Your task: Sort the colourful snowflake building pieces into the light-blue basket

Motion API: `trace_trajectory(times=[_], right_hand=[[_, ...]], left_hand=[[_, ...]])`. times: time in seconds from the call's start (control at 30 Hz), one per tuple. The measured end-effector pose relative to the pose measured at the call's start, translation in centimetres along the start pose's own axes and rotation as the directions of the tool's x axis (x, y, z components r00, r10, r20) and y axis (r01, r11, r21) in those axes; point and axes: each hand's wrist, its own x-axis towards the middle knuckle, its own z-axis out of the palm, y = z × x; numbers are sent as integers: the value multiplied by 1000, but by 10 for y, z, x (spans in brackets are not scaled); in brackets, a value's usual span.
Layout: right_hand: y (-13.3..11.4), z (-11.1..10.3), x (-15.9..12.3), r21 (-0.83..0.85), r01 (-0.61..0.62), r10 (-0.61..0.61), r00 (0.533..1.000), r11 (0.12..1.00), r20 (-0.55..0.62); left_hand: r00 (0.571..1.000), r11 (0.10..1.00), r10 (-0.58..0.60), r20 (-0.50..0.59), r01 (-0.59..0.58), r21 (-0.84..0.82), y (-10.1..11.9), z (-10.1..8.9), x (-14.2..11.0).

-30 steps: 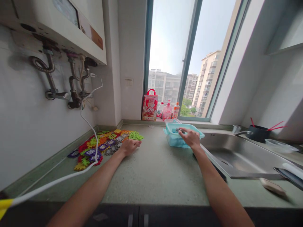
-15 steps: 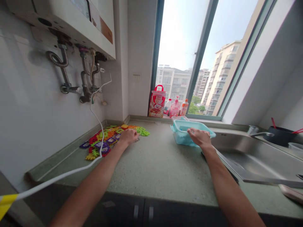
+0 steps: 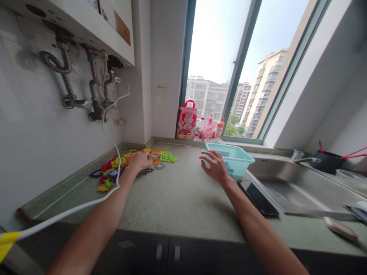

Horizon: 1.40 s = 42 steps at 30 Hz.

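Observation:
My left hand rests low over a pile of colourful toothed plastic pieces, gear-like in shape. Its fingers are bent but apart, with some tips hidden, and no piece shows in them. Grey pieces lie under and beside it, and lime green ones sit just to its right. My right hand is in the air at the left side of a light blue plastic tub. Its fingers are spread and hold nothing. Some pieces show faintly through the tub's wall.
A white cable crosses over the pile. Right of the tub lie a black phone and the sink. A pinkish bar-shaped object is near the front edge. A red bag and several bottles stand by the window.
My right hand has moved left from above the tub to its left side, and its fingers have opened. My left hand has shifted left onto the pile. The view has moved slightly.

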Motion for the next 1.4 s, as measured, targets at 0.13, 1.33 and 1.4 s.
trace_trajectory(times=[0.13, 1.33, 1.4], right_hand=[[-23, 26, -1, 135, 131, -144, 985, 982, 94], [-20, 46, -10, 390, -24, -91, 957, 921, 274], [-25, 49, -11, 411, -60, -87, 940, 910, 329]], left_hand=[[999, 1000, -19, -37, 18, -22, -3, -3, 0], [742, 627, 662, -103, -624, -466, 83, 23, -28], [710, 586, 691, -137, -661, -469, 94, 26, -30]])
